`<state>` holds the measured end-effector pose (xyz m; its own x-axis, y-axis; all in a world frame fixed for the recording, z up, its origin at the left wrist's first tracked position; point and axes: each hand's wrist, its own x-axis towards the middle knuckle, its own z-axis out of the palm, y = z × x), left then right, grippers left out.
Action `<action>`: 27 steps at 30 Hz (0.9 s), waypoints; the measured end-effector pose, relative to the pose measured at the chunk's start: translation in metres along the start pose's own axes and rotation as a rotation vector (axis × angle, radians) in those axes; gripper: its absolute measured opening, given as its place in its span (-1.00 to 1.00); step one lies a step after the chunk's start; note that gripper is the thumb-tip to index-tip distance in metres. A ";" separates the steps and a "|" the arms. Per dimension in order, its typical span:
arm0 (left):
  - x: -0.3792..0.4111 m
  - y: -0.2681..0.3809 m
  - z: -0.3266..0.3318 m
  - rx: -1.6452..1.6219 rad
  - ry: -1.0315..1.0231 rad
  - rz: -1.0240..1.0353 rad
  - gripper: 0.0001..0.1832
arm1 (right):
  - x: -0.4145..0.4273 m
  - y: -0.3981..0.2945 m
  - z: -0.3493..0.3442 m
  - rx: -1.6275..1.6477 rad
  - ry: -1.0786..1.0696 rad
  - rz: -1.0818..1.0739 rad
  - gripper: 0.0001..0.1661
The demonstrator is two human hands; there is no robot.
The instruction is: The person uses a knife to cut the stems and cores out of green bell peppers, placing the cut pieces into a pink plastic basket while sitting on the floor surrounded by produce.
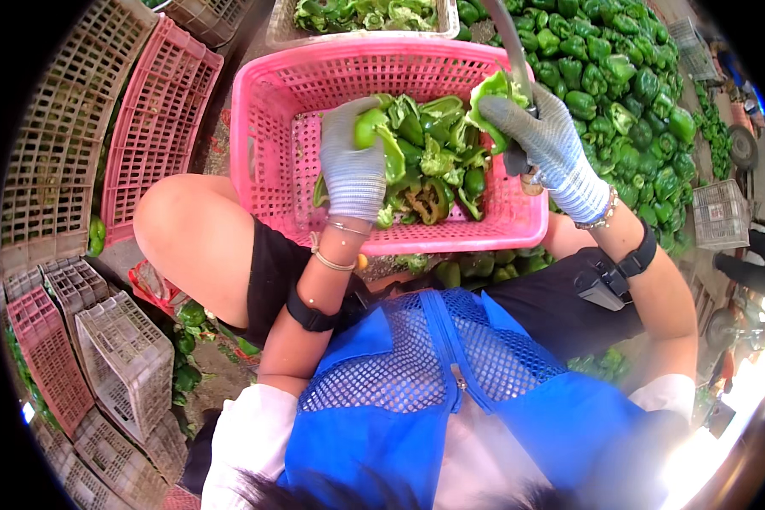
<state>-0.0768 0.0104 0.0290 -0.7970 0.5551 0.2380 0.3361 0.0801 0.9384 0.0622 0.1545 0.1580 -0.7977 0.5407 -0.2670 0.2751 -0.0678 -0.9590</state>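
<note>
A pink plastic basket (pixel 382 245) stands in front of me, partly filled with cut green bell peppers (pixel 437 159). Inside it, at the left, my gloved left hand (pixel 354 150) grips a piece of green pepper (pixel 373 131). My gloved right hand (pixel 545 134), over the basket's right side, holds a cut piece of green pepper (pixel 494 108) between thumb and fingers. The same hand also holds a curved metal blade (pixel 513 44) that points up and away from me; its handle is mostly hidden by the glove.
A large heap of whole green bell peppers (pixel 637 121) lies at the right. Beyond the basket sits a pale crate (pixel 363 38) of pepper pieces. Stacked pink crates (pixel 159 115) and grey crates (pixel 57 140) line the left. Another crate (pixel 720 213) stands far right, near a person's dark-clad leg.
</note>
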 end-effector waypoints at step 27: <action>-0.068 0.035 0.034 -0.320 0.112 -0.039 -0.55 | 0.004 0.035 0.057 0.338 0.069 0.682 -0.60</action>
<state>0.0063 0.0040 0.0374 -0.8621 0.4611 0.2102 0.1441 -0.1747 0.9740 0.0383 0.1067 0.1183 -0.4714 0.3374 -0.8148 0.5064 -0.6528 -0.5633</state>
